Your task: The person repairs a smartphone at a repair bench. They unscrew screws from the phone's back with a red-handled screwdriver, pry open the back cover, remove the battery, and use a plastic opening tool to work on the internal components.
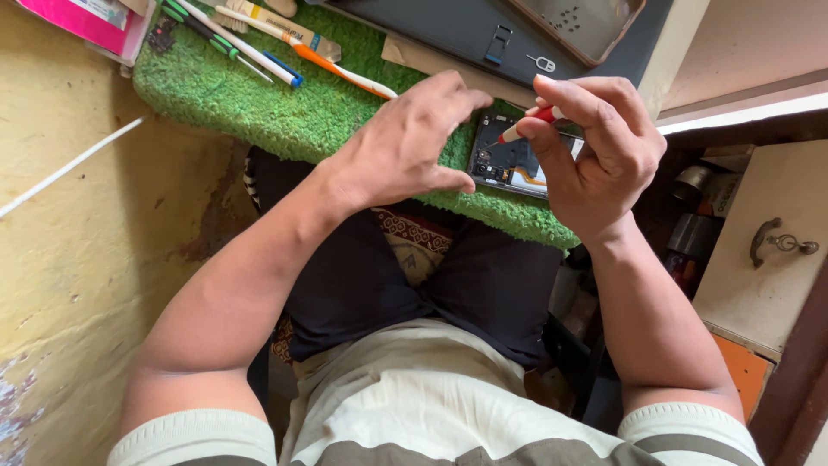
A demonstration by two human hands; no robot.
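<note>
- The person is sitting at a tabletop covered by a green mat (259,103), looking down at both bare hands.
- The right hand (604,155) is pinching a red-and-white screwdriver (530,123) between thumb and forefinger, its other fingers curling loosely behind.
- The screwdriver is slanting down and to the left, its tip pointing onto the top end of the opened phone (511,162).
- The phone is lying back-off on the mat, near the mat's front edge, showing dark inner parts and an orange strip; it is sitting between the two hands.
- The left hand (405,147) is hovering over the phone's left side, fingers spread and gently bent, thumb reaching toward the phone's lower edge; whether it is touching the phone cannot be told.
- Behind the hands, a dark tray (448,30) is lying on the tabletop, with a small metal pin (542,63) resting on it and a phone back cover (578,26) at its far edge.
- At the mat's far left, several tools are lying side by side: a green-handled screwdriver (203,28), a blue-tipped white one (250,52), and an orange-and-white brush (336,69).
- A pink box (82,22) is sitting at the top left corner.
- To the right, a pale drawer front (768,259) with a metal handle (763,237) is standing well apart from the hands.
</note>
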